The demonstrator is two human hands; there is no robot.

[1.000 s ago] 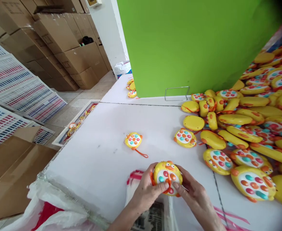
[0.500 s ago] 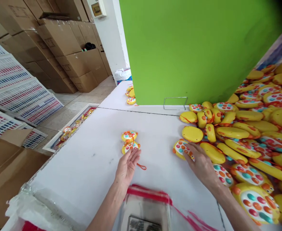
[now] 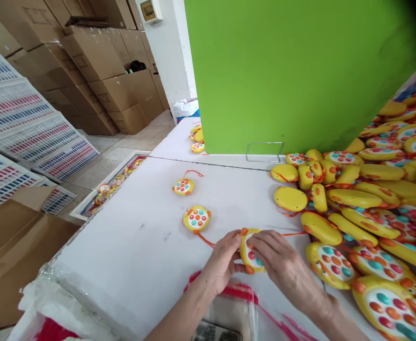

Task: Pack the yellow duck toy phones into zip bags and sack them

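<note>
We held 1 yellow toy (image 3: 246,251) between both hands, just above the table (image 3: 158,265), near its close edge. Our left hand (image 3: 225,260) had its fingers closed on the toy's left side; our right hand (image 3: 282,267) had its fingers bent and gripping over the front, hiding much of the bumps, thumb out of sight. A thin orange cord (image 3: 293,234) ran from behind the right hand toward the pile.

Below our hands we had a clear bag (image 3: 234,315) with a red top edge, partly hidden by the left forearm. Ahead and to the left, 2 similar toys lay face up, apart: the far toy (image 3: 183,186) with its cord looped behind, the near toy (image 3: 197,218) with its cord trailing toward our left wrist.

To the right we saw a big toy pile (image 3: 353,196), some face up, some face down, others on edge. A green board (image 3: 286,76) stood behind, a bent wire (image 3: 264,152) at its foot. Left, off the table: cardboard boxes (image 3: 94,61).
</note>
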